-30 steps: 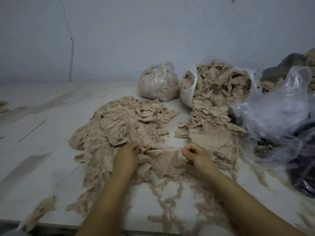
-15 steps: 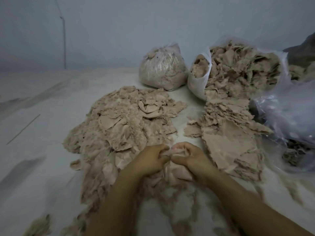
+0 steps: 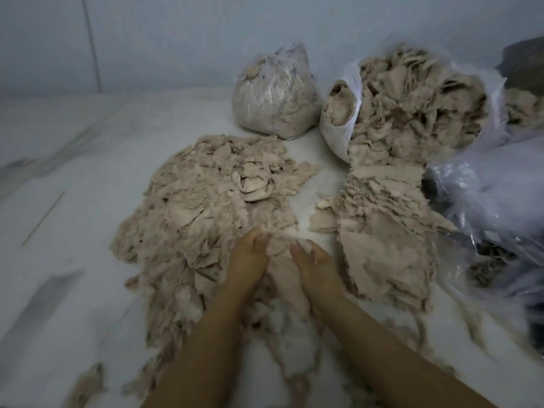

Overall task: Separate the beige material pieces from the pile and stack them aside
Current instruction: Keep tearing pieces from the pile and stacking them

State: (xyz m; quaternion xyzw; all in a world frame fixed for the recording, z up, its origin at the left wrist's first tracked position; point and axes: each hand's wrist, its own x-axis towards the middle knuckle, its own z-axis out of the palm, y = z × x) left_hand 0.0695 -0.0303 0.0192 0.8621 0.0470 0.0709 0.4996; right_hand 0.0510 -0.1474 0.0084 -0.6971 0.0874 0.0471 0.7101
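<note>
We see the left hand [image 3: 249,254] and the right hand [image 3: 316,262] side by side on a beige fabric piece [image 3: 281,260] at the near edge of the big loose pile of beige scraps [image 3: 203,207]. Both hands have their fingers curled into that piece, grasping it between them. To the right, just beside the right hand, lies the flatter stack of beige pieces [image 3: 382,231], spilling from an open white plastic bag [image 3: 341,125]. 1 tied clear bag of scraps [image 3: 273,95] stands behind, on the white tabletop [image 3: 73,231].
</note>
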